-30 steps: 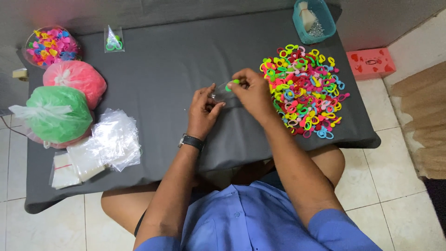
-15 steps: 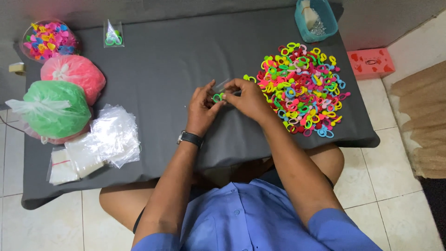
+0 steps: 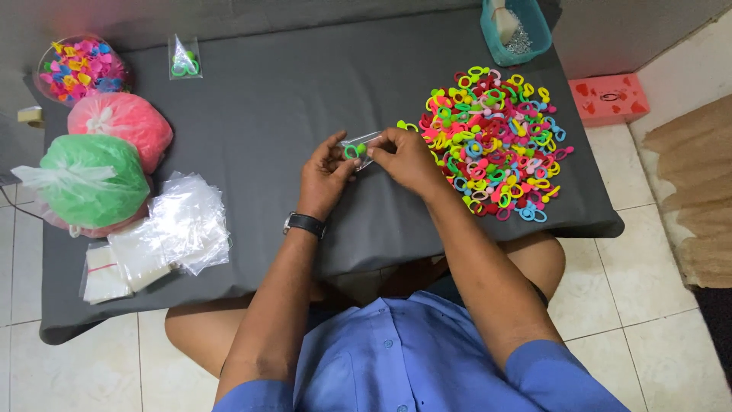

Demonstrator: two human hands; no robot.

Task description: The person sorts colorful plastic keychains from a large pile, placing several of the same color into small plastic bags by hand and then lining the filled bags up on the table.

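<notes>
Surface: we sit at a low table [image 3: 252,114] covered with dark grey cloth; our knees show under its near edge.
Room: pale floor tiles [image 3: 648,305] lie around us, with a red box [image 3: 610,99] on the floor to the right and a brown mat [image 3: 698,191] beyond it.
Containers: a teal basket [image 3: 515,27] stands at the far right edge of the table, with small silvery bits inside; a clear tub [image 3: 76,69] of mixed colourful pieces sits at the far left; a small sealed packet [image 3: 184,58] lies just beside it.
Bags: a pink bag [image 3: 122,126] and a green bag [image 3: 88,179] sit on the left, touching; near them lies a heap of empty clear bags [image 3: 171,225].
Pile: a loose pile of bright plastic rings [image 3: 496,141] lies on the right, just beside our right hand.
Thing in hand: a small clear bag [image 3: 362,146] with a green ring [image 3: 351,151] in it, held between both hands above the middle of the table.
Left hand [image 3: 324,179]: fingers pinched on the left end of the small clear bag; a watch [image 3: 305,224] on the wrist.
Right hand [image 3: 408,160]: fingertips closed on the bag's right end.
</notes>
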